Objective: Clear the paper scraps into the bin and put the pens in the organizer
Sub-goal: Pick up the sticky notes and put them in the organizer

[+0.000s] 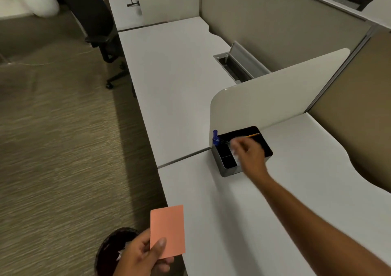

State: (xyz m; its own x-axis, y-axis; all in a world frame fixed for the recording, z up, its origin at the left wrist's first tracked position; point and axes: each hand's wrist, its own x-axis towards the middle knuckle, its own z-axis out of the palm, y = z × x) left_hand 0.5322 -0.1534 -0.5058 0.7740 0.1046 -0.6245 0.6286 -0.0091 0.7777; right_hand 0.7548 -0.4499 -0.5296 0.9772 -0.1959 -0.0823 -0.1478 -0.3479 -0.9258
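Note:
My left hand [141, 256] pinches a salmon-orange paper note [167, 231] upright at the desk's front edge, just right of the dark round bin [108, 248] on the floor. Pale scraps lie inside the bin. A grey organizer [229, 171] with black compartments stands on the white desk against a low divider. A blue pen [215, 137] stands in its far left corner. My right hand [248, 152] hovers over the organizer, blurred, fingers closed on a thin yellow pencil [252, 135] that points right over the large compartment. Something pale shows under the fingers; I cannot tell what.
The white desk [232, 223] runs back along beige partition walls [285, 32]. A curved white divider [275, 98] rises behind the organizer. An open cable tray [234, 66] is set into the far desk. A black office chair [99, 22] stands on the carpet at left.

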